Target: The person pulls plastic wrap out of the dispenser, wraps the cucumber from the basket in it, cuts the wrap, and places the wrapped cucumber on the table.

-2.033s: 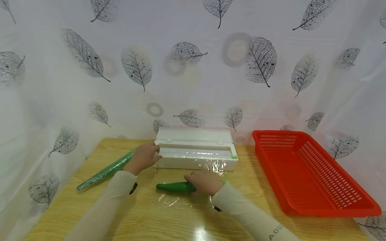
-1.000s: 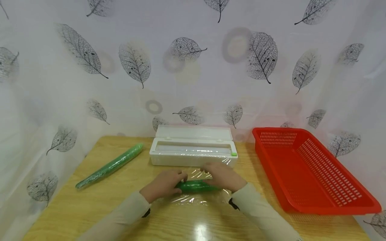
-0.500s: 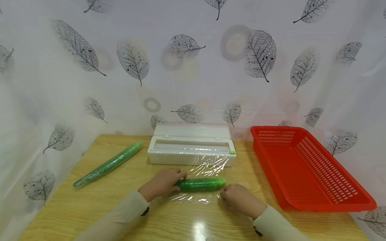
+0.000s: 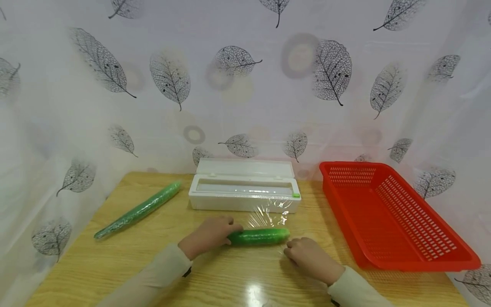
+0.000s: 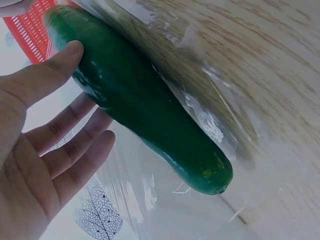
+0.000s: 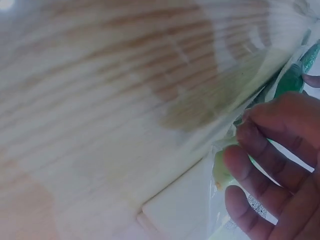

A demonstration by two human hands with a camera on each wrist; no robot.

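A green cucumber [image 4: 261,236] lies crosswise on the wooden table, on clear plastic wrap [image 4: 264,216] running from the white dispenser box [image 4: 245,202]. My left hand [image 4: 212,234] grips its left part. In the left wrist view, the thumb presses one side of the cucumber [image 5: 135,95] and the fingers lie along the other. My right hand [image 4: 312,258] is just off the cucumber's pale right end, fingers curled. In the right wrist view, the thumb and forefinger of the right hand [image 6: 280,155] pinch the edge of the wrap beside the pale tip [image 6: 222,167].
Another cucumber [image 4: 140,211], covered in film, lies slantwise on the left of the table. A red plastic basket [image 4: 356,238] stands at the right. The dispenser's lid [image 4: 245,168] is raised, close to the leaf-patterned curtain [image 4: 245,106] behind.
My left hand has come from the box to the cucumber's left part. The right hand has let go of the cucumber and moved right to the wrap's edge. The cucumber sits further right.
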